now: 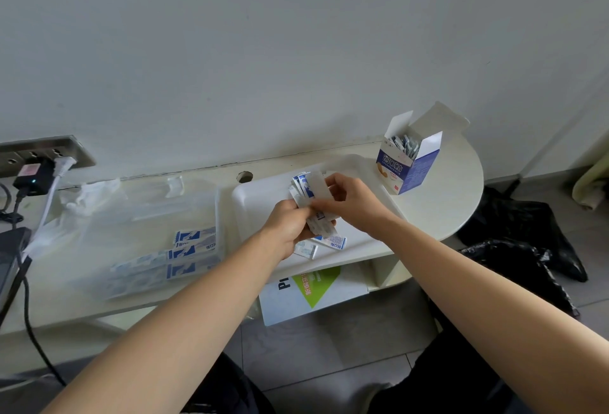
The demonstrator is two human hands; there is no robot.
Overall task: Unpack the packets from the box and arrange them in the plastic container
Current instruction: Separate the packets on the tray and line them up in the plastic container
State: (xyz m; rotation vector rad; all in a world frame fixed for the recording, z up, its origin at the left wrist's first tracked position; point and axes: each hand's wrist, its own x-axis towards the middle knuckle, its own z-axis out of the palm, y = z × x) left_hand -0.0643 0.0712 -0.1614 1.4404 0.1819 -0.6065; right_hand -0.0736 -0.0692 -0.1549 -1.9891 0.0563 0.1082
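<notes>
The bench (441, 206) carried a clear plastic container (131, 216) on the left, where several packets (192, 249) already lay flat in rows. A white tray (257, 202) sat in the middle, and the open box (408, 166) stood upright at the right, more showing in its mouth. Over the tray the left hand (290, 226) gripped a fanned bunch (304, 188) while the right hand (356, 206) pinched its upper end, probably sorting them for the container; two strays (333, 242) lay beneath.

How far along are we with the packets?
Partway. A few bandage packets already lie in the clear plastic container. The left hand and right hand hold a bundle above the white tray, where loose packets lie. The open box still holds more.
</notes>
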